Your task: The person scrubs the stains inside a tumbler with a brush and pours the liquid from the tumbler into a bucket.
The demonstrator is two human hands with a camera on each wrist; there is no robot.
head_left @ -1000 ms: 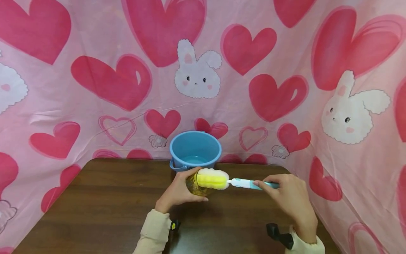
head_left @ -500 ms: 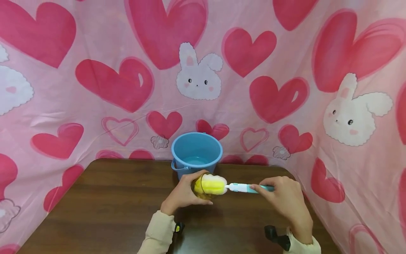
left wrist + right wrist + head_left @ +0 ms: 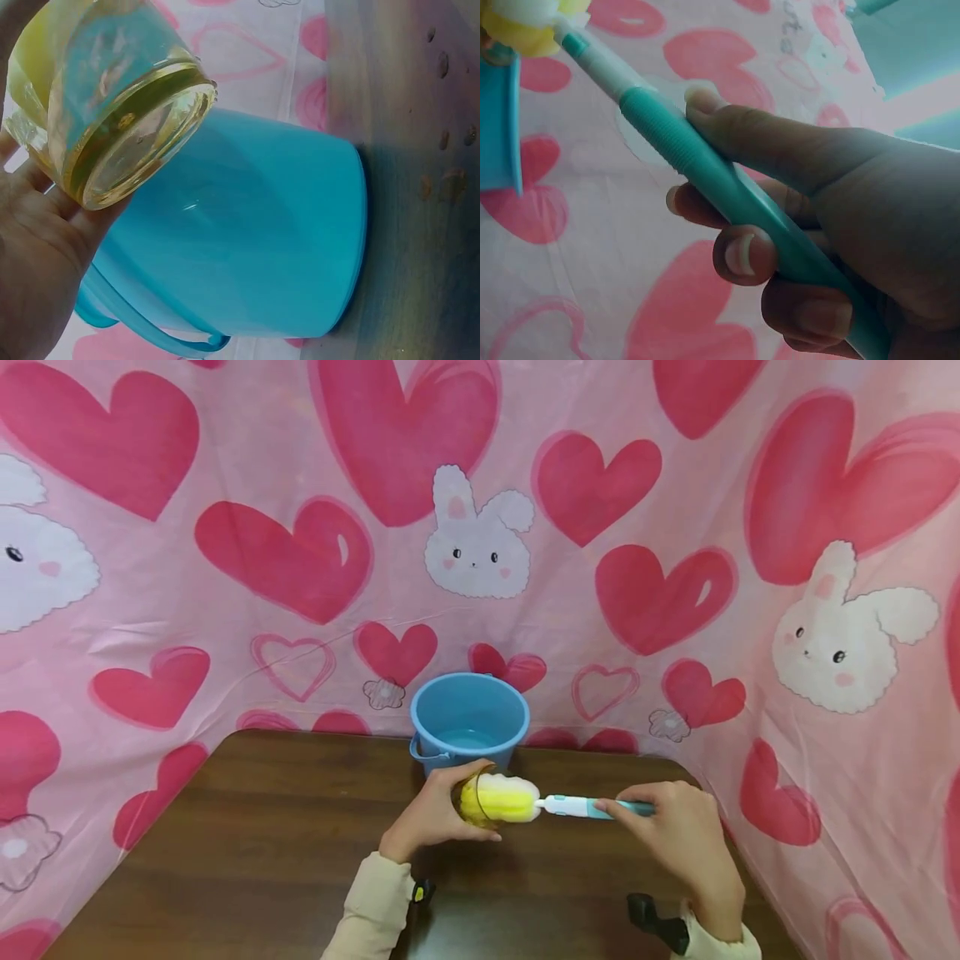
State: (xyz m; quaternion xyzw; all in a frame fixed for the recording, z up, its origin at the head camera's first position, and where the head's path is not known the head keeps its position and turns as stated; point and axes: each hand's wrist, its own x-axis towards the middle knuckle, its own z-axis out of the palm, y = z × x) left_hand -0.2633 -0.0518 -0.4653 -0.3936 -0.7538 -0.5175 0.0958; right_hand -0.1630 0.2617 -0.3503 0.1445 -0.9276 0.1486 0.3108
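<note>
In the head view my left hand (image 3: 423,817) holds an amber-tinted drinking glass (image 3: 139,131) tipped on its side, mouth to the right. Fingers and thumb wrap round the glass; the left wrist view shows its thick round base. My right hand (image 3: 686,831) grips the teal and white handle (image 3: 712,184) of a sponge bottle brush, with the thumb along the top and the fingers curled beneath. The brush's yellow and white sponge head (image 3: 513,799) sits partly inside the glass, its rear half sticking out of the mouth. Both are held above the table.
Just behind the glass, a blue bucket (image 3: 470,752) with a side handle (image 3: 142,322) stands near the far edge of the brown wooden table (image 3: 300,835). A pink cloth (image 3: 555,610) with hearts and rabbits hangs behind and at the sides.
Over the last second the sponge head has gone further into the glass, and both hands have shifted slightly in view. Since half a second ago they look almost still.
</note>
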